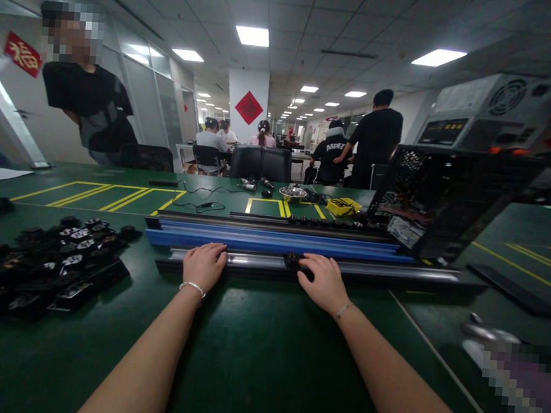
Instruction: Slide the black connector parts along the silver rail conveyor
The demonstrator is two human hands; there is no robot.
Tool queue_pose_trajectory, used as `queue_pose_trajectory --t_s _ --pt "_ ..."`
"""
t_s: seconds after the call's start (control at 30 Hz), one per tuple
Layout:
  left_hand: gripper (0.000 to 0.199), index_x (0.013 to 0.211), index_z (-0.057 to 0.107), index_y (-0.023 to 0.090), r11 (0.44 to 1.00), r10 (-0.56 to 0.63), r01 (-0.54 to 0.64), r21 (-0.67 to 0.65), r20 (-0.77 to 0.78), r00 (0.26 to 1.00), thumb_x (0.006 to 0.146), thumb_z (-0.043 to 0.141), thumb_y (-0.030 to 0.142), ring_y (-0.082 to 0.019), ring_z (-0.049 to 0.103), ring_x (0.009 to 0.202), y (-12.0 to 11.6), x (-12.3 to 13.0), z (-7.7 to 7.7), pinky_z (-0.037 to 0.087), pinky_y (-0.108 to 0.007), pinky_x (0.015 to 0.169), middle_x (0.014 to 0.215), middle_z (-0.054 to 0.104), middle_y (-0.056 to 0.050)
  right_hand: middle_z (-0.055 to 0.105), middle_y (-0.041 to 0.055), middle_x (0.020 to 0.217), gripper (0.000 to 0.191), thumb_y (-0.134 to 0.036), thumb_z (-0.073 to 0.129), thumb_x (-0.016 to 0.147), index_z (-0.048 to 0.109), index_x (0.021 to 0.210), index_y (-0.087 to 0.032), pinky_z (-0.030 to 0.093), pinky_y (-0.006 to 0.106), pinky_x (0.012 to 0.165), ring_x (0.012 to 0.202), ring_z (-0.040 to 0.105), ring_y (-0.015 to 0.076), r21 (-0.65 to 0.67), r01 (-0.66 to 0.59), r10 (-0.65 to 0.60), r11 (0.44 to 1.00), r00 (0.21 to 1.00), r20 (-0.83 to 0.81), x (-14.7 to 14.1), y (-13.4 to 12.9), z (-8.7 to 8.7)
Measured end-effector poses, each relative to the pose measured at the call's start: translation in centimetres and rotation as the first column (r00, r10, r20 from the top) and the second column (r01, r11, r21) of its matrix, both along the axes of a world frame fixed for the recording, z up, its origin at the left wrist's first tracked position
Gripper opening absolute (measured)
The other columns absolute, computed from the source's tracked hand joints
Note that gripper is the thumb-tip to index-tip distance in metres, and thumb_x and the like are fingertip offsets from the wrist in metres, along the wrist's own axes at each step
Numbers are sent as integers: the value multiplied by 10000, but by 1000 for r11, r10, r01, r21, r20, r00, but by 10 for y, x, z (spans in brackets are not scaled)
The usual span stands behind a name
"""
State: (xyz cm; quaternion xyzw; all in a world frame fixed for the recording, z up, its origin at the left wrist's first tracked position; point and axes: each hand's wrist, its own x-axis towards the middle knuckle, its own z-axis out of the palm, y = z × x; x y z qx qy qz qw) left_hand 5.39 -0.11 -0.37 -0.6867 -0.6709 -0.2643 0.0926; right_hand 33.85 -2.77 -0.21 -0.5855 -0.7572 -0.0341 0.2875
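A long black rail (253,261) with a shiny metallic channel lies across the green table in front of me. My left hand (204,267) is laid over its left portion, fingers curved across the top and holding it. In the channel near the middle sits a small black part (292,259). The thumb and fingertips of my right hand (324,281) are at its right side, gripping it; the exact contact is hard to make out. Just behind runs a blue rail (273,240), parallel to the black one.
A pile of black parts (71,255) covers the table's left. At the right stands an open computer case (464,201) with a power supply (495,102) on top. Farther back are a metal bowl (292,193), a yellow tray (343,206) and cables. A person (92,99) stands beyond the table.
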Motion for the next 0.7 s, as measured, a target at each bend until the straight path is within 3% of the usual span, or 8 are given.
queue_pose_trajectory --t_s 0.7 --pt "338 1007 629 296 1000 10 -10 -21 15 1000 818 355 360 -162 519 1089 -1 1 2 323 -350 949 1132 625 27 513 36 1246 335 -359 464 775 573 1078 -267 159 511 1026 1179 398 217 -58 -19 23 998 997 74 -12 -5 2"
